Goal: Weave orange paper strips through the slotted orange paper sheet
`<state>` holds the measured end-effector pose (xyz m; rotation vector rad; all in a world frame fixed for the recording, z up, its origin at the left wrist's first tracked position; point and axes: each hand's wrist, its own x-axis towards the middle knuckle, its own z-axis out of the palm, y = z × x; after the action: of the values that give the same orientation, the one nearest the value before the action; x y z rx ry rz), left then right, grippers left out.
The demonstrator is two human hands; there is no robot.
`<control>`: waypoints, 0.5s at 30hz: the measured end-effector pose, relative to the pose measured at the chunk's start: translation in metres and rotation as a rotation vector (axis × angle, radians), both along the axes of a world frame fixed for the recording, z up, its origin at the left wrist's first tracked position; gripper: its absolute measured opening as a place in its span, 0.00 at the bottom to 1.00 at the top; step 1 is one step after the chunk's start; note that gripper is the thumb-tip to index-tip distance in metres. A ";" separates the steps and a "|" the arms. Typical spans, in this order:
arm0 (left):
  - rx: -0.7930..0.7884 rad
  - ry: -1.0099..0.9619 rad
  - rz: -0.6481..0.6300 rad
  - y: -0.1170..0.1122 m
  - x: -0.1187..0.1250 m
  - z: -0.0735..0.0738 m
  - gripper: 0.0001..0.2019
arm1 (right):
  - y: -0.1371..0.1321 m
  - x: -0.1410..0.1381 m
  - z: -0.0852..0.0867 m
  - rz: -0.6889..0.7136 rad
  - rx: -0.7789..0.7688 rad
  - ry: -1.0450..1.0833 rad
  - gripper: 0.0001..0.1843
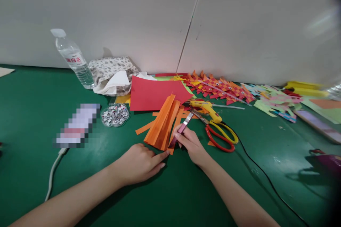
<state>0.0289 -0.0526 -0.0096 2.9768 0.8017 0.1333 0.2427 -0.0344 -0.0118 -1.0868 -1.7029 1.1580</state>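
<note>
A sheet of orange paper cut into long strips (pixel 158 127) lies in front of me, joined along its near edge. My left hand (pixel 142 163) rests at that edge, index finger stretched out with its tip on the paper's near right corner, the other fingers partly curled. In my right hand (pixel 189 143) is a slim pink utility knife (pixel 182 129) with a silver upper end, gripped between thumb and fingers. Its lower end meets the right side of the orange paper; whether a blade is out there I cannot make out. Loose orange strips (pixel 145 128) lie around and beneath.
Right of my hand lie scissors (pixel 220 138) and a yellow glue gun (pixel 206 108) with a black cord. Behind are red paper (pixel 157 94) and woven paper fish (pixel 223 88). Leftward stand googly eyes (pixel 115 114), a phone (pixel 78 124), a water bottle (pixel 74 58) and a tissue pouch (pixel 113 72).
</note>
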 end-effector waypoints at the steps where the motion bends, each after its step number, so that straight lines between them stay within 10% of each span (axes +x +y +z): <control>1: -0.002 0.003 0.001 0.000 0.000 0.000 0.19 | 0.000 0.000 0.000 0.001 0.002 -0.004 0.12; 15: -0.049 -0.100 0.016 0.003 -0.001 -0.002 0.18 | -0.002 -0.002 0.002 -0.061 0.051 -0.115 0.12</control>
<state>0.0277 -0.0501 -0.0112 2.8920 0.8056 0.2577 0.2406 -0.0360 -0.0099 -1.1852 -1.7653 1.0257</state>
